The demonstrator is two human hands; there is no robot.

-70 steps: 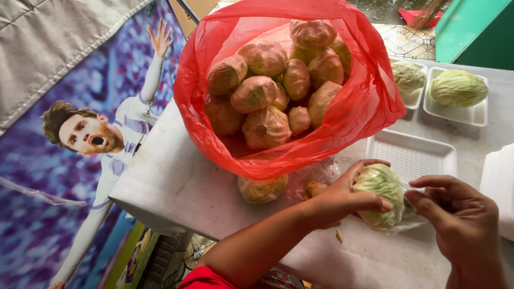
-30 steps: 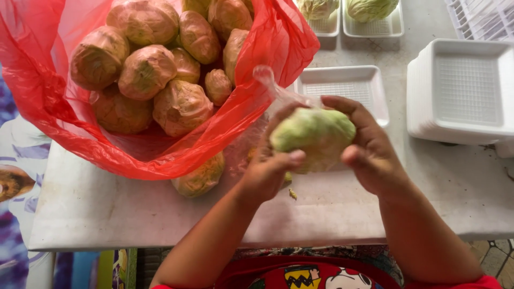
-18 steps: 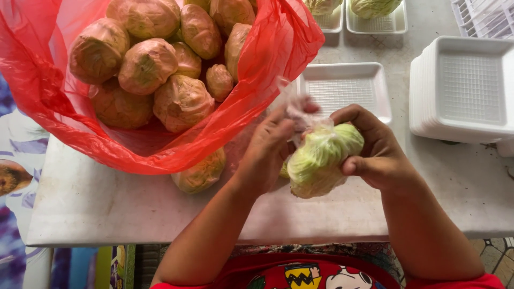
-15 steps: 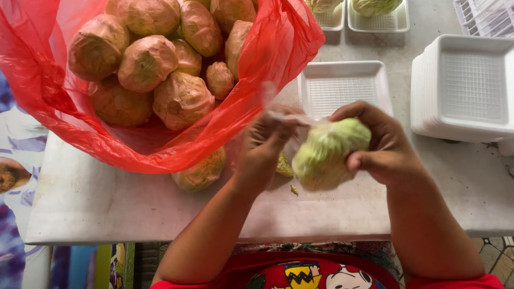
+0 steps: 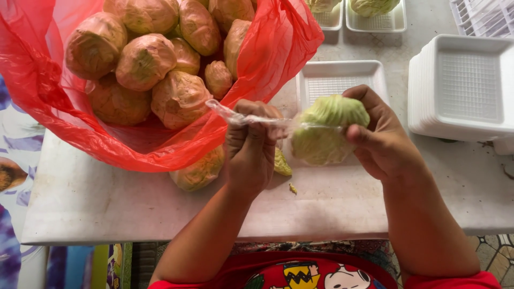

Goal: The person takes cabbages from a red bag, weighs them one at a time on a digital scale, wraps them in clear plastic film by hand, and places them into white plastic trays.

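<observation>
Gripping a pale green cabbage (image 5: 327,128) in your right hand (image 5: 383,142) while your left hand (image 5: 250,147) pinches a strip of clear plastic wrap (image 5: 243,118).

Your right fingers curl closed round the cabbage, which you hold above the white table (image 5: 134,214), just in front of an empty white foam tray (image 5: 340,80). Your left fist is clenched on the wrap, which stretches taut from the cabbage across to the red plastic bag (image 5: 267,59). That bag lies open beside your left hand, full of wrapped brownish cabbages (image 5: 144,61). A stack of white trays (image 5: 463,88) sits to your right. A torn leaf (image 5: 282,163) lies on the table under your hands.
</observation>
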